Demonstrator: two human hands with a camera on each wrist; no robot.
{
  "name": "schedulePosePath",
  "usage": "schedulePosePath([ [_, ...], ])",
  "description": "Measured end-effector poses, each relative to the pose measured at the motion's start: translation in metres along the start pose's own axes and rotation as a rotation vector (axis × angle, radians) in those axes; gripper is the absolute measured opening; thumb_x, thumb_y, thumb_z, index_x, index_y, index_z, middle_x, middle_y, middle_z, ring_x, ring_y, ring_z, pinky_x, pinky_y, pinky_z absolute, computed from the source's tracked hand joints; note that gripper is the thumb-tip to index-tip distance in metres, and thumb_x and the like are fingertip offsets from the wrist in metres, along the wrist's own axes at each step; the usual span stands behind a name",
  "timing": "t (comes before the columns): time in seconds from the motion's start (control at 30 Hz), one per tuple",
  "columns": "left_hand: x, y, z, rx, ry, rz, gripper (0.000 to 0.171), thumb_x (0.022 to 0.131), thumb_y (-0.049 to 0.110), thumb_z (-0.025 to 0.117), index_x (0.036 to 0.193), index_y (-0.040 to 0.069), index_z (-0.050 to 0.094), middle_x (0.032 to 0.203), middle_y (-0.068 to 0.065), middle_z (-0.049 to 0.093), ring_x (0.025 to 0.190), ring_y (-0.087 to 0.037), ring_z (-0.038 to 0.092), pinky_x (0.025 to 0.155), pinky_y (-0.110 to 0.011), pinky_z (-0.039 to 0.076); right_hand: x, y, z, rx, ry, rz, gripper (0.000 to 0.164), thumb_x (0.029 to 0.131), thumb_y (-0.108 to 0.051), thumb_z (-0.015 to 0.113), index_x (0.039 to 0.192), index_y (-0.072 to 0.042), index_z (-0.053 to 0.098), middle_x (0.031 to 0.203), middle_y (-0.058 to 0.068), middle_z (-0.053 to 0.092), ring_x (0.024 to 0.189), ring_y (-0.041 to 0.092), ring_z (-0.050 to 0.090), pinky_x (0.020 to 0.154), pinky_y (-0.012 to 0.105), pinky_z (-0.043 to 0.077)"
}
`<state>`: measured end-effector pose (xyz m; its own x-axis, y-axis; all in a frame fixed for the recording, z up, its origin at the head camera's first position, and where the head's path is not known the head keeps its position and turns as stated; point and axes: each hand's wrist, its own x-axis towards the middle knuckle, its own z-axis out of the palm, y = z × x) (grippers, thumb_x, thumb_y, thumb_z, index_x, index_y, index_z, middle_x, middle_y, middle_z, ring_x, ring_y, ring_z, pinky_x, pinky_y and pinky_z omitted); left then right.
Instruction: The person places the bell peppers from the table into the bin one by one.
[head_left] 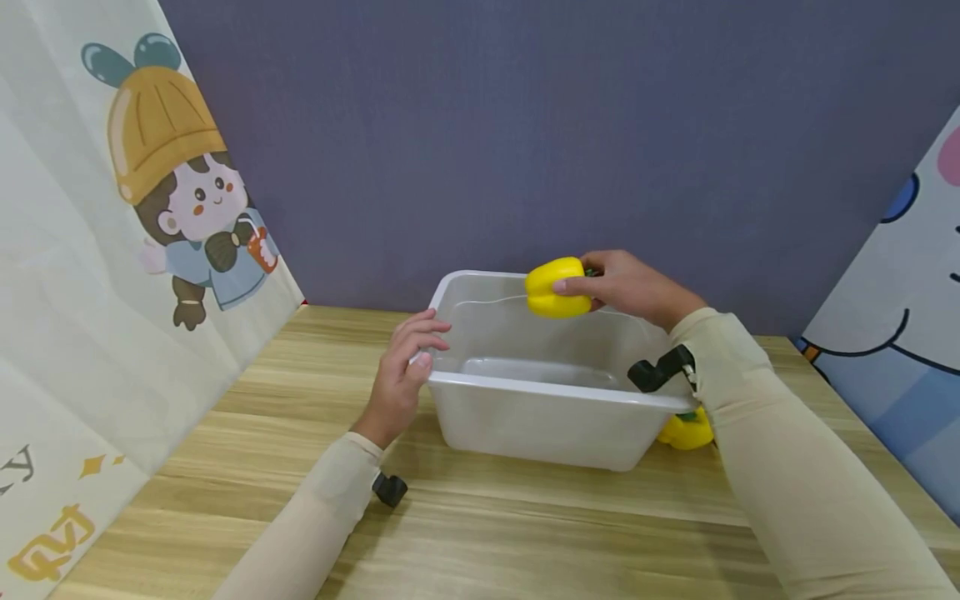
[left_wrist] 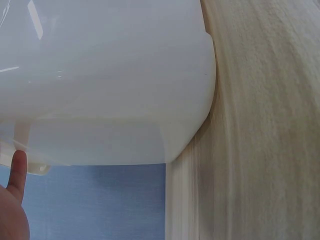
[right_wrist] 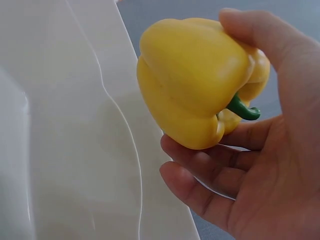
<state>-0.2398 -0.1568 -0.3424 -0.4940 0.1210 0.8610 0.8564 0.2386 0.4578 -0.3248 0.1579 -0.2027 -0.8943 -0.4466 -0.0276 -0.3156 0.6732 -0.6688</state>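
We see a big purple-grey wall (head_left: 525, 125) behind all the fingers. Under them is a wooden table (head_left: 487, 533). A white sheet (head_left: 60, 250) with a cartoon child in an orange hat is left of the left fingers, and a blue and white picture (head_left: 900, 333) is well apart from the right fingers, on their right. A pale tub (head_left: 540, 425) sits on the table, under the right fingers. We see the right hand (head_left: 637, 287) with its thumb and bent fingers pinching a yellow pepper (head_left: 555, 287). The left hand (head_left: 401, 371) has nearly straight fingers that touch the tub's left rim, and we cannot tell how hard they press. The yellow pepper is up in the air over the tub, right at the right fingertips. A second pepper (head_left: 688, 429) lies on the table, lower than the right fingers, beside the tub and partly hidden. We spot a small black gadget (head_left: 660, 371) on the right wrist, behind the fingers. The pepper's green stem (right_wrist: 242, 107) points back toward the right palm, between thumb and fingers
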Motion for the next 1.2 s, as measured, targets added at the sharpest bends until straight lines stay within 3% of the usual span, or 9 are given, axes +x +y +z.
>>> schedulePosePath([
  [0.43,-0.001,-0.003,-0.001,-0.003,0.007,-0.002,0.024,0.089,0.005,0.043,0.101,-0.001,0.064,0.124,-0.025,0.06,0.134,-0.047,0.039,0.117,-0.054,0.022,0.001,-0.004,0.003,-0.029,-0.014,0.023,0.084,0.079,-0.075,0.063,0.129,-0.007,0.056,0.115,0.011,0.061,0.1,0.029,0.056,0.088,0.04,0.051],
  [1.0,0.0,-0.001,-0.003,0.018,-0.003,-0.007,0.027,0.095,0.018,0.043,0.101,0.003,0.064,0.126,-0.016,0.062,0.136,-0.038,0.04,0.117,-0.051,0.024,0.008,-0.006,0.008,-0.078,-0.038,0.067,0.088,0.073,-0.077,0.067,0.127,-0.007,0.057,0.114,0.012,0.061,0.104,0.033,0.055,0.089,0.044,0.049],
  [1.2,0.0,0.0,-0.004,-0.003,0.004,0.005,0.025,0.093,0.012,0.043,0.102,0.001,0.065,0.125,-0.019,0.061,0.136,-0.04,0.04,0.117,-0.052,0.023,0.01,-0.011,0.012,-0.103,-0.039,0.06,0.085,0.075,-0.074,0.068,0.127,-0.006,0.057,0.112,0.011,0.062,0.1,0.03,0.057,0.092,0.045,0.051],
])
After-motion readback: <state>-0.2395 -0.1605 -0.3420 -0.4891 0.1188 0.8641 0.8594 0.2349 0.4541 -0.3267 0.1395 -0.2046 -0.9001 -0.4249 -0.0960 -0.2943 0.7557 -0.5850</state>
